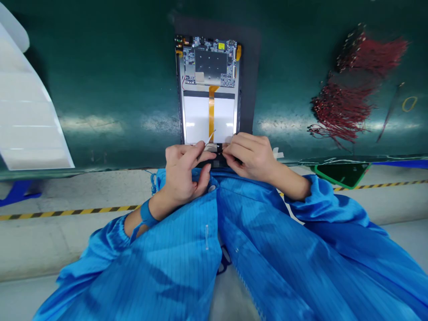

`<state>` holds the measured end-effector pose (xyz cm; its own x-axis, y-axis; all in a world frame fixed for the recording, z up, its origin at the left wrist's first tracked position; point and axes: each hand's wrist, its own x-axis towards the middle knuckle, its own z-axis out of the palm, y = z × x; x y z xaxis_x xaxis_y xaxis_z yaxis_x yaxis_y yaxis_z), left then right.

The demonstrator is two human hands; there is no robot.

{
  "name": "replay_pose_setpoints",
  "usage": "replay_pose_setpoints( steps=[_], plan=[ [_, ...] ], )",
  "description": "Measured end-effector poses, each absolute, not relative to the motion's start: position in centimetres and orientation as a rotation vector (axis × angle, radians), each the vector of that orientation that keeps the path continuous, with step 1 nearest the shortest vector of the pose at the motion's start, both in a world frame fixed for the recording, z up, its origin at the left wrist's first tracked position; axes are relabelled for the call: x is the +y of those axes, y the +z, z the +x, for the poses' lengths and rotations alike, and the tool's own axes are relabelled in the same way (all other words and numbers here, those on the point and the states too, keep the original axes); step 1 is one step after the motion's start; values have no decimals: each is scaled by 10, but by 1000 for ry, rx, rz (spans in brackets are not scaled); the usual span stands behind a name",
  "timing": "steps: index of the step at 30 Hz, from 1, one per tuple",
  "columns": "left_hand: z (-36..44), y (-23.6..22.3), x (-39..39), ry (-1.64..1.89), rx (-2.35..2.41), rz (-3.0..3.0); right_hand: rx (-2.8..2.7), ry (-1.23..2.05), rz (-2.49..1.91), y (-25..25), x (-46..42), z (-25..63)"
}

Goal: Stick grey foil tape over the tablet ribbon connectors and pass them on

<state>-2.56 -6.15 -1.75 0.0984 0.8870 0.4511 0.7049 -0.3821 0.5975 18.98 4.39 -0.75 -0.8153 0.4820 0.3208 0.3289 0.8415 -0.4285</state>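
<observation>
An opened tablet (209, 116) lies face down on a dark mat, its circuit board (210, 62) at the far end. Two pale battery panels fill its middle, with an orange ribbon cable (211, 111) running between them. My left hand (183, 171) is at the near left corner; a thin white pointed tool (209, 138) sticks out from its fingers, angled up over the battery. At the near right corner, my right hand (250, 154) has its fingertips pinched together low on the tablet. Whatever lies between them is hidden by the fingers.
Bundles of red wires with small dark ends (341, 109) lie on the green mat (127, 80) at the right, near a yellow rubber band (409, 104). White sheets (30, 102) cover the left side. A green-rimmed dark tray (344, 175) sits below the table's edge.
</observation>
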Motion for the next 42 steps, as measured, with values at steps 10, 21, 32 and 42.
replay_pose_setpoints(
  steps=[10,21,32,42],
  plan=[
    [-25,-22,-65,1136,1639,2125,-2545,452,-586,-10,43,188],
    [-23,-30,-65,1144,1645,2274,-2555,413,-570,-9,43,188],
    [-20,-43,-75,1085,1692,2478,-2629,460,-585,-6,47,199],
    [-54,-33,-71,936,1738,2283,-2557,446,-620,-15,36,187]
  ],
)
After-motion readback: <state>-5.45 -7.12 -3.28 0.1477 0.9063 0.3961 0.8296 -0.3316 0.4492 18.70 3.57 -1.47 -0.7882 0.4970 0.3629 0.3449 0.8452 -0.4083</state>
